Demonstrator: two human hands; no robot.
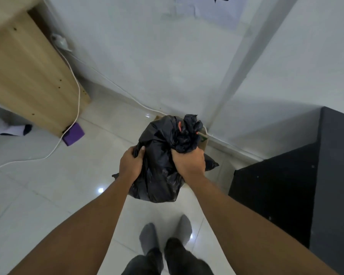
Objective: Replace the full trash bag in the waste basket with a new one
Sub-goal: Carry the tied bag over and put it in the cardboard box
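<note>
A full black trash bag (159, 165) bulges in front of me, above the white tiled floor. My right hand (189, 160) grips the bunched neck of the bag, whose crumpled top sticks up beyond my fingers. My left hand (131, 161) holds the bag's left side, thumb and fingers curled into the plastic. Behind the bag, only slivers of a tan cardboard-like waste basket (204, 142) show, near the wall corner. The bag hides most of it.
A black cabinet (298, 181) stands at the right. A light wooden cabinet (28, 76) stands at the left, with a white cable (75, 96) trailing to the floor past a purple block (73, 133). My grey-socked feet (165, 233) are below the bag.
</note>
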